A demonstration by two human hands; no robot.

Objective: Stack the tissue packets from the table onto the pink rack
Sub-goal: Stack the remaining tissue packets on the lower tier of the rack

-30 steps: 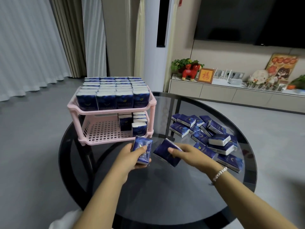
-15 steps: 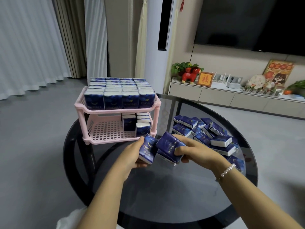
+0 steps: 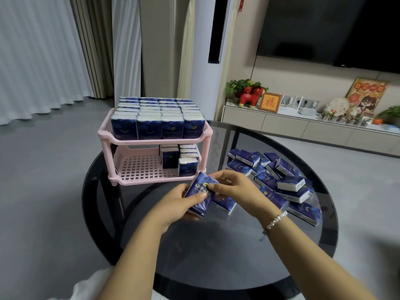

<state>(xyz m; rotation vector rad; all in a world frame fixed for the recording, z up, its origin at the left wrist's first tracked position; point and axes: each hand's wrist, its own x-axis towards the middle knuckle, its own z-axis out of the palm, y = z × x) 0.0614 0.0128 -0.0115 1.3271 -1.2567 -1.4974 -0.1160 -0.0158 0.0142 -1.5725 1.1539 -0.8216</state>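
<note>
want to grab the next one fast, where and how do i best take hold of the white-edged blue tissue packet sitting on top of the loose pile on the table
Grip the white-edged blue tissue packet across its two broad blue faces, thumb above and fingers below, coming from the near right side with the right hand. It lies flat on top of the pile, with its white side edge towards you.

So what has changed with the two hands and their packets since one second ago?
The hands came together: the right hand brought its packet against the packet in the left hand, and both now grip the packets as one bundle. The pink rack and table pile are unchanged.
</note>
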